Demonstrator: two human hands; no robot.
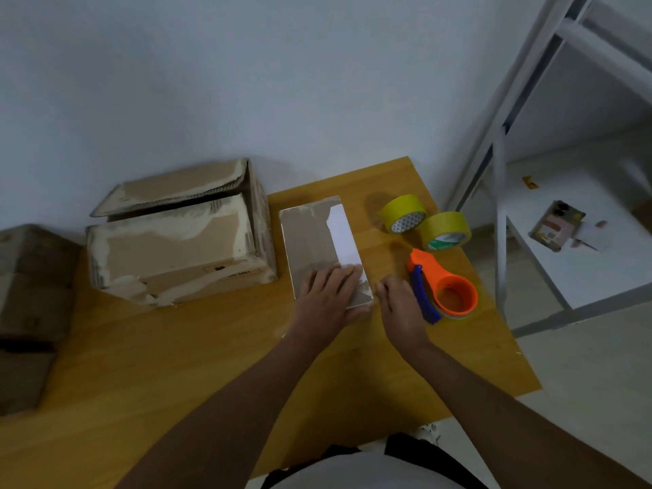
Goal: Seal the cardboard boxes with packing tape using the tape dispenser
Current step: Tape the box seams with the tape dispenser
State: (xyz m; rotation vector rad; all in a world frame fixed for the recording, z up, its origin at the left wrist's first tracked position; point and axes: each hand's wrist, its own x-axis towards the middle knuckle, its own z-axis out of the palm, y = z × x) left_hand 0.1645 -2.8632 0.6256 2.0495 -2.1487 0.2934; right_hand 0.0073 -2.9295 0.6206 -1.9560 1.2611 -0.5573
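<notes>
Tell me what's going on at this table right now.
A person is working on a small flat box on a wooden table. The left hand rests flat on its near end, and the right hand sits at the box's near right corner, between the box and the orange tape dispenser, which lies untouched. Two yellow tape rolls sit behind the dispenser. A larger worn cardboard box stands to the left, its top flap partly raised.
</notes>
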